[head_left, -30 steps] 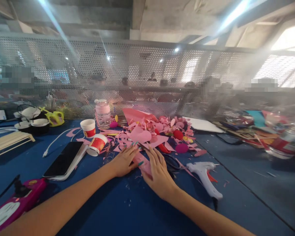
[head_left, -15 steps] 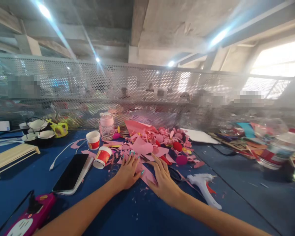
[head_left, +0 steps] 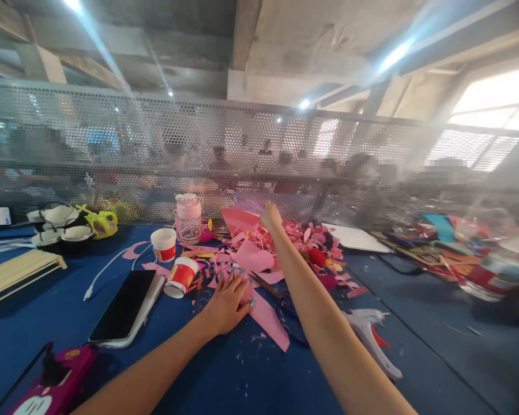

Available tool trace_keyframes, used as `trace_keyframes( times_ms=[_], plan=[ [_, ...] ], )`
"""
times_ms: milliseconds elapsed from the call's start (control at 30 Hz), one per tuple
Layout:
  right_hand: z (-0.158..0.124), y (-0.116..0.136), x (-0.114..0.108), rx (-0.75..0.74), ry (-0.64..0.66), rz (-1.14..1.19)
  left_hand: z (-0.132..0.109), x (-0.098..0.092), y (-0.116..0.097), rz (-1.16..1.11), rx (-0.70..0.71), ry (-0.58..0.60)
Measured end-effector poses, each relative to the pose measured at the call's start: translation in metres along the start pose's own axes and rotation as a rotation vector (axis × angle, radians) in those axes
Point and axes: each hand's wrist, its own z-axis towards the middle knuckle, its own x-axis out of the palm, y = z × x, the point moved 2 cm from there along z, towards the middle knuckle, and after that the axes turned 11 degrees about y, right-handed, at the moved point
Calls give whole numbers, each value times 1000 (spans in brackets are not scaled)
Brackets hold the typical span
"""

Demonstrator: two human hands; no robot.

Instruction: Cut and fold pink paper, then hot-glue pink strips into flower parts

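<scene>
Left grip: palm down on the bench, fingers laid out flat and slightly spread, pressing on paper rather than pinching anything that I can see.
Pink paper strip: partly under the left grip, its free end running out to the right and toward the person.
Right grip: stretched well beyond the left one, above the far side of the pile, fingers curled in; whether they pinch a scrap I can't tell from here.
Scissors: just right of the left grip, blades pointing toward it, the handles partly behind the right forearm.
Scrap pile: below and around the right grip, a heap of pink cuttings with a few red and yellow bits.
Coral sheet: just left of the right grip, standing up at a slant among the scraps.
Paper cups: both left of the left grip; the farther one upright, the nearer one tipped on its side.
Phone: farther left of the left grip, dark screen up, lying over something white.
Bottle: beyond the left grip and left of the right one, upright, pink at the top.
Glue gun: right of both grips, lying past the right forearm, white with a red trigger.
</scene>
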Motion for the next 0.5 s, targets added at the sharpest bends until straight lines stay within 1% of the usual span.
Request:
trace_keyframes(
  times_ms=[100,200,267,333,500],
  plan=[
    [9,-22,22,96,42,48,2,1,3,11,19,-10],
    [20,-40,27,128,58,100,3,4,5,22,26,-12],
    [31,-46,21,109,43,136,3,5,6,23,21,-15],
    [43,-48,11,80,7,173,3,5,5,24,18,-12],
    [64,-42,-16,6,-122,271,1,0,1,25,-7,33]
  ],
)
